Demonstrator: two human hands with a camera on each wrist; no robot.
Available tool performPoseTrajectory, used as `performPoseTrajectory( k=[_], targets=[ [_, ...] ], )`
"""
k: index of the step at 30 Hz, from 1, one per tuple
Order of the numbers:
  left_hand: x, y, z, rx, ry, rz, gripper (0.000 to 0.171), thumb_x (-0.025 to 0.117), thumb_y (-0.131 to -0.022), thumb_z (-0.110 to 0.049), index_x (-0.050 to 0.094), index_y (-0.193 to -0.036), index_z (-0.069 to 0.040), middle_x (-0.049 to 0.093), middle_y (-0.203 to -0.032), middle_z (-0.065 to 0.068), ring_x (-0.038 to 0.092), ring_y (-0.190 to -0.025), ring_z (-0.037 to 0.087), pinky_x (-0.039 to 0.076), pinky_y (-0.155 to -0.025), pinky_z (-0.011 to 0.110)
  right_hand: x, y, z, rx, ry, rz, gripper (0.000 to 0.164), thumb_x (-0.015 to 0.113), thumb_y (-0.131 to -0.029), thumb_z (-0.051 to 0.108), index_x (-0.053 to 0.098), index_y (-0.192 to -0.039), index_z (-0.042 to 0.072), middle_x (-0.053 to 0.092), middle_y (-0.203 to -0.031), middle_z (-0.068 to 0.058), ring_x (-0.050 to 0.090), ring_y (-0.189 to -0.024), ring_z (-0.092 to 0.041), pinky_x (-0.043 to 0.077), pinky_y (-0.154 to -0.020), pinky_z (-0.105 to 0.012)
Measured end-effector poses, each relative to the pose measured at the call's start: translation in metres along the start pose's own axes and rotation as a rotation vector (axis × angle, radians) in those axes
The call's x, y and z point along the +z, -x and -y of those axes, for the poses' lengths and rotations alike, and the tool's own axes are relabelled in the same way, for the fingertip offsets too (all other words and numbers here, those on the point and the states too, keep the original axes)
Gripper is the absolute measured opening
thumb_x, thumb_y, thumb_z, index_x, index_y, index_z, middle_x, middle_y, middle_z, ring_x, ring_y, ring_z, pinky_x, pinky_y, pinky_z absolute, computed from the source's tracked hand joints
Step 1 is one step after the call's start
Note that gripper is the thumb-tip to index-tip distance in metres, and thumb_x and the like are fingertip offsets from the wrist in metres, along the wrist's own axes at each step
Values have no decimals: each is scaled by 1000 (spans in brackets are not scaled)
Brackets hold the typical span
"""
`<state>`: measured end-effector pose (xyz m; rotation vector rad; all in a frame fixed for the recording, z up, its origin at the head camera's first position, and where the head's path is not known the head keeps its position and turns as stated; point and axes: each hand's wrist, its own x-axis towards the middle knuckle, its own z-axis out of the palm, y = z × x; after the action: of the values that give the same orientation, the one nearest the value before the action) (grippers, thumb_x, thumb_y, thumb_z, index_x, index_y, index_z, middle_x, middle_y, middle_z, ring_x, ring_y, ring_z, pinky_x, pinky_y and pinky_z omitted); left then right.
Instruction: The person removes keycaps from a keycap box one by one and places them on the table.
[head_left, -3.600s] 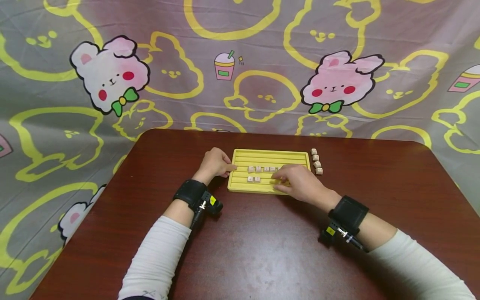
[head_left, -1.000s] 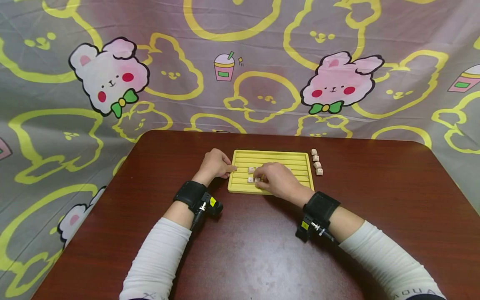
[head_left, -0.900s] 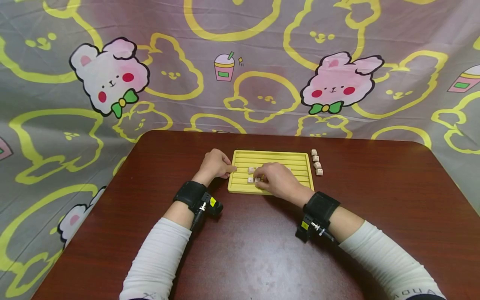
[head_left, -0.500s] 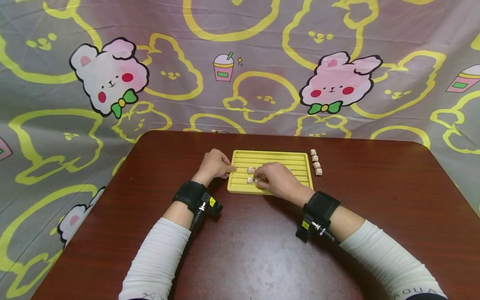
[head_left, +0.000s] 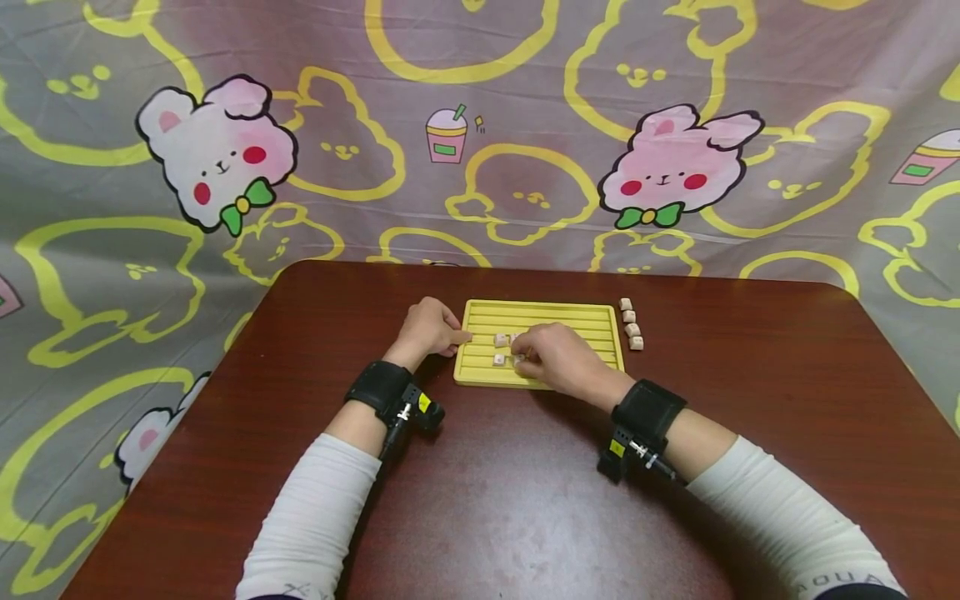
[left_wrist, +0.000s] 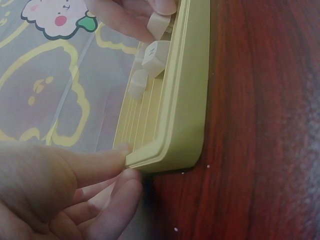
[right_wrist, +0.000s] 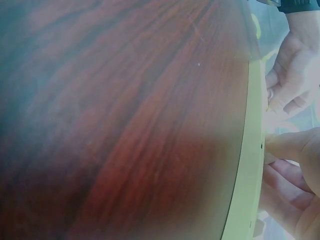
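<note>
Yellow tray (head_left: 547, 315) under right hand (head_left: 561, 358), beside left hand (head_left: 429, 327).
Head: left hand pinches its edge, seemingly for steadiness; left wrist: right hand pinches a white cube (left_wrist: 159, 26) near a lettered cube (left_wrist: 154, 56); right wrist: tray wall partly hides this.

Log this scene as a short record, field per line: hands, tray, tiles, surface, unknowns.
left hand: pinches the left edge of the yellow tray
right hand: over the tray, pinching a white tile
tray: lies on the table, ridged in parallel rows
loose tiles: four, lined up on the table just right of the tray
surface: dark reddish-brown table
backdrop: cartoon-print cloth
unknown: tile count on tray, partly hidden by right hand
</note>
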<state>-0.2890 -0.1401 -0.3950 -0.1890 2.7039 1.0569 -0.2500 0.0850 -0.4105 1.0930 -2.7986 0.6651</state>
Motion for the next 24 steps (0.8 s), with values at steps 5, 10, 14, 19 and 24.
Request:
performPoseTrajectory(
  k=[5, 10, 14, 19, 24],
  targets=[
    [0, 1, -1, 4, 2, -2, 26, 80, -83, -17, 72, -98, 3, 70, -92, 17, 65, -54, 9, 62, -61, 26, -2, 2, -2, -6, 12, -2, 5, 70, -90, 12, 74, -93, 14, 75, -91, 0, 70, -82, -12, 59, -74, -30],
    [0, 2, -1, 2, -1, 1, 26, 80, -84, -17, 72, -98, 3, 70, -92, 17, 65, -54, 10, 62, -61, 27, -4, 4, -4, -23, 14, -4, 7, 69, -90, 11, 71, -85, 15, 72, -84, 3, 68, -78, -10, 57, -71, -29],
    [-1, 3, -1, 4, -4, 3, 26, 80, -84, -17, 72, -99, 3, 71, -93, 17, 65, -54, 9, 62, -61, 26, -6, 7, -6, -22, 9, 0, 6, 69, -90, 12, 72, -86, 15, 72, -85, 4, 68, -80, -10, 57, -72, -30],
    [-1, 3, -1, 4, -5, 3, 26, 80, -83, -17, 72, -98, 3, 70, -94, 17, 65, -54, 9, 62, -62, 26, -9, 10, -7, -24, 14, -1, 4, 71, -90, 13, 74, -92, 13, 74, -88, 2, 71, -84, -12, 59, -76, -32],
    [-1, 4, 0, 24, -16, -6, 24, 81, -83, -17, 73, -95, 2, 71, -85, 14, 66, -53, 9, 62, -63, 28, -13, 12, -7, -19, 19, 1, 3, 72, -90, 13, 74, -91, 12, 74, -89, 2, 71, -85, -13, 59, -77, -33]
  ],
)
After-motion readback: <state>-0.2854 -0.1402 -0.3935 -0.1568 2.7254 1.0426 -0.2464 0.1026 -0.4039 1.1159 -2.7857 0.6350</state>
